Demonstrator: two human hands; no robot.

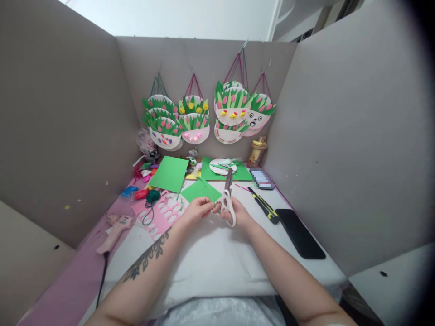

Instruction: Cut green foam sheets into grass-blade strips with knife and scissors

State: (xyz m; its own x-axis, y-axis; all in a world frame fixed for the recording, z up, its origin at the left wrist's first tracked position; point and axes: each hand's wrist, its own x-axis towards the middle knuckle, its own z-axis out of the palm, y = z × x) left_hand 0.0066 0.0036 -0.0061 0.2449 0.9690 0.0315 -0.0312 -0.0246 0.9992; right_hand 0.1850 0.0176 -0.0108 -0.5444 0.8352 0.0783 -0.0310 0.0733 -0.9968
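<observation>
Right hand (236,213) curled round the handles of the scissors (228,189), fingers in the loops. Left hand (200,208) just beside it, thumb and fingertips pinching a small green bit (215,207), mostly hidden. Scissors held up over the middle of the table (217,267); long axis runs near edge to far edge, tips to the far edge, loops toward the person. Dark, slim metal blades; white, smooth, rounded handles, look plastic.

Flat green sheet (200,191) beyond the hands, straight-cut edges. Pink sheet (159,213) to its left, punched with ovals. Dark green yarn (152,196) wound in a fuzzy ball, toward the left edge. Round white plate (217,166) near the far edge, green strips on top. Pink glue gun (115,233) by the left edge, black cord. Yellow-black cutter (263,206) and black slab (301,233) along the right edge.

Table under a white, lightly creased cover, purple showing at the left edge. Plain grey panels (207,59) on three sides; half-round plate baskets (233,104) with paper leaves and tulips hang on the back one.
</observation>
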